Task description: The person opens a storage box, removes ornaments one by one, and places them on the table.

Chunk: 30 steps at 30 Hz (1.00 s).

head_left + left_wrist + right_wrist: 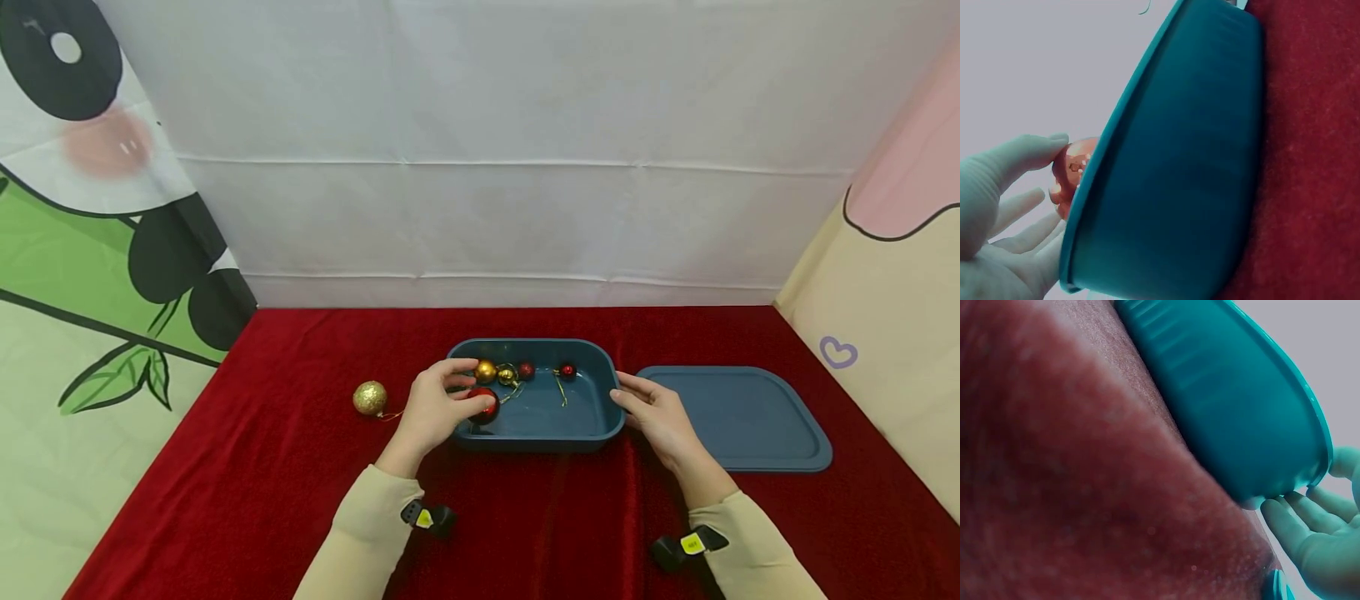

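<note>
Head: red ball is held by left hand over the box's left end, toward its near corner. Thumb is laid on the ball, fingers are half curled round it; far-side contact is partly hidden. Box's right end is gripped by right hand. Small balls are strewn along box's far half. Glitter ball is left of box, lid right of it, cloth under it.

Handling, as judged: ball is best lowered close to box floor before release, so bounce and roll are limited. Small balls by the fingers shouldn't be brushed. Box should be steadied, not squeezed.

Orientation: box opening is faced up, long axis laid left-right across the person's front. Ball is round, no long axis; cap direction can't be told.

Left wrist: ball is seen past box rim, partly masked by the wall. Thumb is set against one side, fingers are spread loosely opposite; pinch is judged light.

Right wrist: box end is cupped from outside by the fingers, thumb at rim, gap closed to about wall thickness. Whether that end is lifted can't be told.
</note>
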### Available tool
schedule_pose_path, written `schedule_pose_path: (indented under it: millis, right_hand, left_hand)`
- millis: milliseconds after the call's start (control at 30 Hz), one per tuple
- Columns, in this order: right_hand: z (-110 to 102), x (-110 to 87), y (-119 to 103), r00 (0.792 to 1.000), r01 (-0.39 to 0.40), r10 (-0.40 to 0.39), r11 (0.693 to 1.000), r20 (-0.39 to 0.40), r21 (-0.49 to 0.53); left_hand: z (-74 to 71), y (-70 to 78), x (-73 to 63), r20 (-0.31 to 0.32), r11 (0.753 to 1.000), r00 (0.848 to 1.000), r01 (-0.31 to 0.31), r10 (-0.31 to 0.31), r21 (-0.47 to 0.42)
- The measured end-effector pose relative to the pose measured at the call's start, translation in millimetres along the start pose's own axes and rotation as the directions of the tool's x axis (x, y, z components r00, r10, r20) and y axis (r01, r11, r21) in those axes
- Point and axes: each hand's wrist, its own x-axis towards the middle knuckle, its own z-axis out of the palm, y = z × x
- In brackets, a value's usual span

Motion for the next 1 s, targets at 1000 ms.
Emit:
schedule_pose_path:
  millis: [1000]
  right_hand:
    - [0,0.9,2,1.000,0.014,-0.014,1.000,0.003,-0.001]
  left_hand:
    - [-55.0,-2.4,-10.5,-0.216,0.993,0.972,-0.108,0.094,-0.054]
